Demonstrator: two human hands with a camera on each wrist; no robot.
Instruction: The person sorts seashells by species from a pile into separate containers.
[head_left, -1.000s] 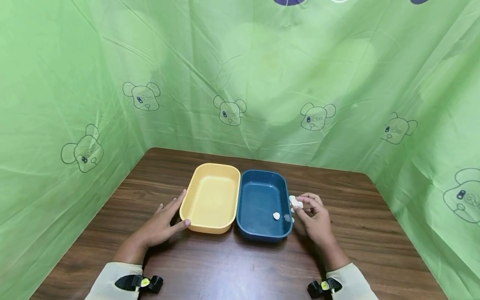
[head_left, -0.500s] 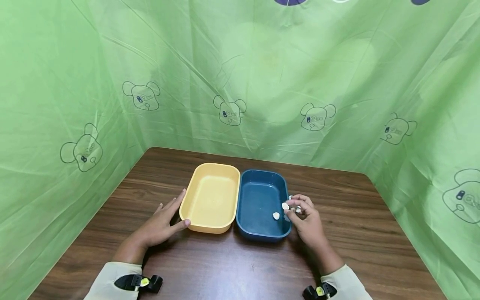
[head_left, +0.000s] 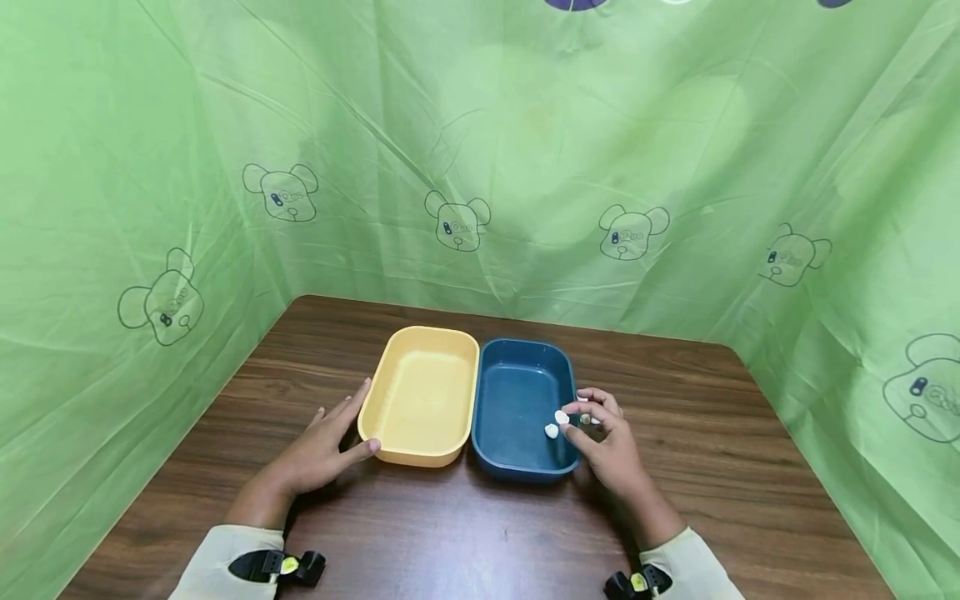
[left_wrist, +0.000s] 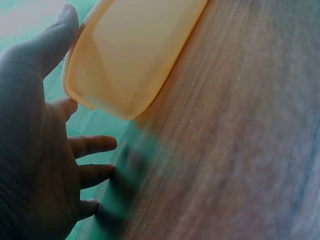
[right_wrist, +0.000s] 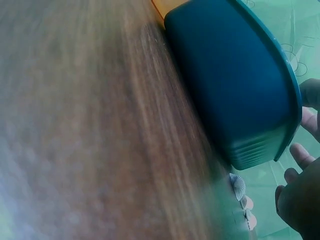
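Note:
My left hand [head_left: 322, 454] lies beside the yellow tray [head_left: 390, 457], fingers extended, with thumb and index finger touching its rim. In the left wrist view, that hand [left_wrist: 45, 125] has its other fingers spread below the yellow tray [left_wrist: 125, 55]. Reaching over the right rim of the blue tray [head_left: 517, 467], my right hand [head_left: 615, 454] pinches a white seashell [head_left: 562, 417] between thumb and fingertips. Just below it, another white seashell [head_left: 551, 431] lies in the blue tray. The right wrist view hides the pinched shell behind the blue tray [right_wrist: 240, 80].
Several ribbed seashells [right_wrist: 238, 186] lie on the table right of the blue tray, partly under my right hand. Both trays stand side by side on the brown wooden table [head_left: 480, 533]. A green curtain [head_left: 540, 125] encloses the table's back and sides.
My right hand has moved left from beside the blue tray to over its inside, carrying a white seashell. The left hand has stayed in place.

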